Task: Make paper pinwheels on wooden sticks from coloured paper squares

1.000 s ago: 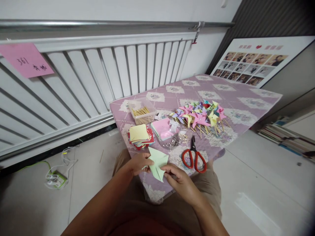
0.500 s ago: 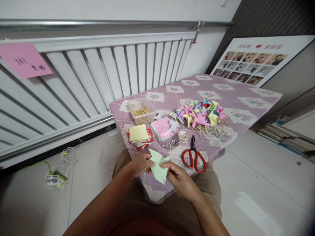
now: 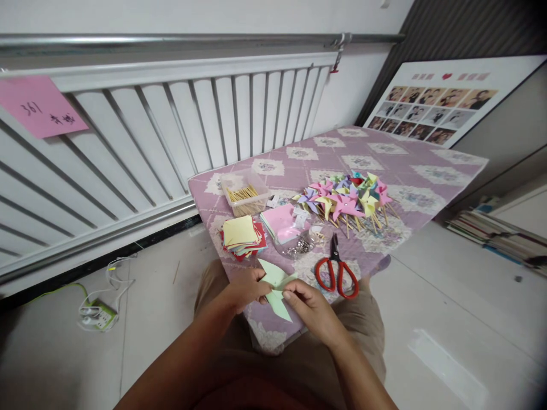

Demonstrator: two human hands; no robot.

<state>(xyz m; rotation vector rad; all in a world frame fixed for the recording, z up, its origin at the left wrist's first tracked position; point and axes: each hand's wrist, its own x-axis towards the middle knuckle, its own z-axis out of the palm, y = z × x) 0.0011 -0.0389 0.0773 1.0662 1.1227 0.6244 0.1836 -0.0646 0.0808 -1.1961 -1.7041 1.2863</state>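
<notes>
Between my hands, over the table's near corner, is a light green paper pinwheel [image 3: 276,304] with cut, partly folded blades. My left hand [image 3: 250,289] pinches it on the left side, fingers closed. On the right side the thumb and fingers of my right hand [image 3: 308,304] are closed on a blade close to the centre. Red-handled scissors [image 3: 337,270] lie just right of my right hand. Beyond my hands are a stack of yellow and red paper squares [image 3: 241,233], pink paper sheets [image 3: 280,221] and a clear container of small metal pins [image 3: 299,247].
Finished pinwheels [image 3: 346,199] in several colours lie heaped on the purple tablecloth [image 3: 329,156]. A clear plastic box [image 3: 245,196] holds wooden sticks. A white radiator [image 3: 239,114] stands along the table's far left side. A green power strip [image 3: 102,316] lies on the floor.
My right hand has shifted slightly left, bringing a blade of the green pinwheel inward to its centre. My left hand still grips the paper, with its thumb nearer the middle.
</notes>
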